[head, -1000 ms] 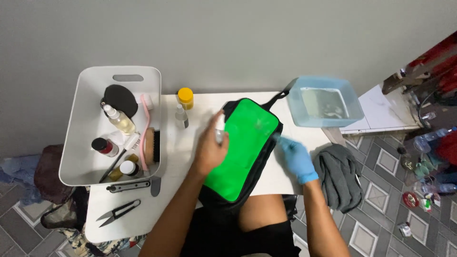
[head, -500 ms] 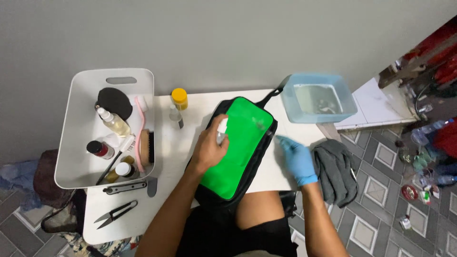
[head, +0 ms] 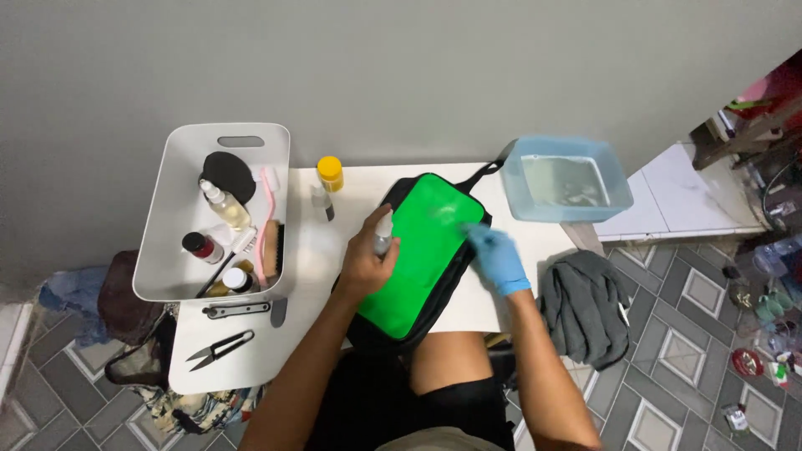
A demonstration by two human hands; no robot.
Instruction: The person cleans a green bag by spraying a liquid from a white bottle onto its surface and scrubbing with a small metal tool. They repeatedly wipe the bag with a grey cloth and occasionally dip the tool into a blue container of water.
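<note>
Centrally, a green-panelled black bag [head: 422, 255] lay tilted on the white counter [head: 309, 250]. Left hand [head: 368, 263]: bare, fingers clamped on a small spray bottle [head: 383, 234] at the bag's left edge. Right hand [head: 497, 257]: blue-gloved, blurred, resting on the bag's right side; finger state could not be told. Far right: clear blue tub [head: 566, 179] holding water. Far left: white basket [head: 175, 250] of bottles and brushes. Beside it: yellow-capped bottle [head: 330, 173]. Near left: black snips [head: 219, 349]. Right of the counter: grey cloth [head: 585, 305].
</note>
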